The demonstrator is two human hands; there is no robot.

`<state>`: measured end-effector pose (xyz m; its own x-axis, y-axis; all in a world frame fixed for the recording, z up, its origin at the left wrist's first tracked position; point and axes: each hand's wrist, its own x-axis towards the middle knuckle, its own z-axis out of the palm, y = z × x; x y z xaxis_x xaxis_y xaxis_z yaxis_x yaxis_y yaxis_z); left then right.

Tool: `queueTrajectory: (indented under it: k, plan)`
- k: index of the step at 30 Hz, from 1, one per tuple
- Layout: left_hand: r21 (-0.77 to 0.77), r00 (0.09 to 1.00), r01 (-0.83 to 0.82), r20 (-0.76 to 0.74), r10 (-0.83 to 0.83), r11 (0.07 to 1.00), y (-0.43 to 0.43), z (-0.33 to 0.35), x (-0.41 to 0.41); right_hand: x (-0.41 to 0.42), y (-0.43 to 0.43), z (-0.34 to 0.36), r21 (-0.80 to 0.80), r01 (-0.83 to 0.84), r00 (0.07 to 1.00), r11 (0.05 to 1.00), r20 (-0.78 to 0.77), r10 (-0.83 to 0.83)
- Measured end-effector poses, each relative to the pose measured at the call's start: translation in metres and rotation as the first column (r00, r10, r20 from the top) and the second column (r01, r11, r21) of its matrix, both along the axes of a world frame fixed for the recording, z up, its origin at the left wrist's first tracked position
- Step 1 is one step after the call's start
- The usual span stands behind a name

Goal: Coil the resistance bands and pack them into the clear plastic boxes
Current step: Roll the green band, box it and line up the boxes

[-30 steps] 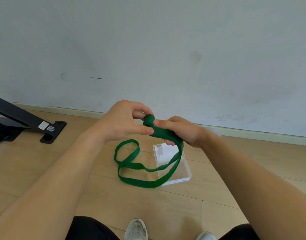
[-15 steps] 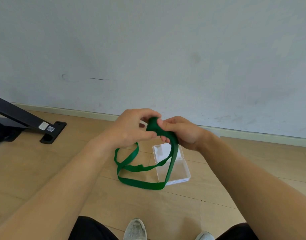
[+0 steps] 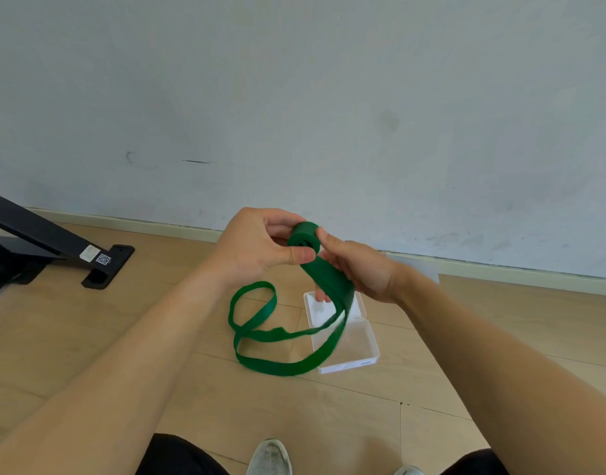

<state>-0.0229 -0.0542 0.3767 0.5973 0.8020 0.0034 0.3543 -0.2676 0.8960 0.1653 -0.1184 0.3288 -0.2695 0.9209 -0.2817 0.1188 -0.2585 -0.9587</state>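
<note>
Pinching a small rolled coil of the green resistance band (image 3: 303, 238) between thumb and fingers, the left hand (image 3: 257, 248) is closed on it, while the right hand (image 3: 358, 269) curls round the flat strip just below the roll, its lower fingertips hidden behind the band. The loose remainder hangs down and loops on the wooden floor (image 3: 157, 337), blurred where it crosses the open clear plastic box (image 3: 359, 341) lying under the hands. A black stand (image 3: 54, 241) is cut off at the left edge
</note>
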Motion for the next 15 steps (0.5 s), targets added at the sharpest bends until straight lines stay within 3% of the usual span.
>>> queueTrajectory:
  k: [2,4,9,12,14,15]
  plan:
    - [0.038,0.99,0.037,-0.134,-0.032,0.999,0.006,0.003,-0.006,0.001,-0.001,0.004,0.0,-0.032,0.985,1.0,0.167,0.031]
    - [0.111,0.949,0.073,-0.315,-0.034,0.991,0.008,0.006,-0.008,0.002,-0.001,0.003,0.006,-0.038,0.974,0.999,0.222,0.036]
    - [0.346,0.731,0.311,-0.683,0.01,0.885,0.001,0.011,0.01,-0.011,0.001,-0.002,0.063,0.057,0.942,0.996,0.327,-0.074]
    - [0.441,0.678,0.405,-0.733,0.061,0.801,-0.002,0.016,0.018,-0.016,0.001,-0.005,0.108,0.126,0.951,0.986,0.269,-0.151]
    - [0.48,0.737,0.349,-0.671,0.08,0.805,0.0,0.016,0.014,-0.017,0.0,-0.003,0.149,0.157,0.973,0.976,0.147,-0.178]
    - [0.468,0.815,0.269,-0.576,0.06,0.842,0.002,0.014,0.01,-0.016,-0.001,-0.002,0.166,0.169,0.981,0.972,0.064,-0.182]
